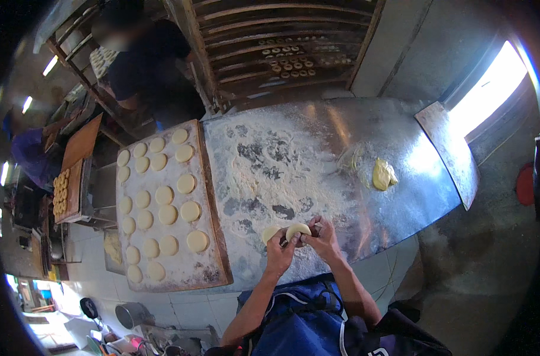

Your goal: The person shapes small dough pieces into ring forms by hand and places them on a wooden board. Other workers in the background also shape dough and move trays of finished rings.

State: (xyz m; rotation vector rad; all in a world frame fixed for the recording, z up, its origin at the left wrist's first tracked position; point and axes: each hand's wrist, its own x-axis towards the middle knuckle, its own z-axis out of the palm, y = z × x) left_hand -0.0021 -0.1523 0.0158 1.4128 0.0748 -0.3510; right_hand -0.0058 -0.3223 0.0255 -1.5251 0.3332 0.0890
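Observation:
Near the front edge of the metal table, both of my hands hold one pale dough round just above the surface. My left hand grips its left side with bent fingers. Opposite, my right hand pinches the right edge. The piece is tilted, and its lower part is hidden by my fingers. Another dough disc lies on the floured metal just left of it, partly behind my left hand. To the left, a floured wooden board bears several flat dough rounds in loose rows.
Scattered flour covers the table's middle. A yellowish dough lump rests on the right. Behind stands a wooden rack holding rings of dough. One person works at the back left, another beyond. A metal pot stands lower left.

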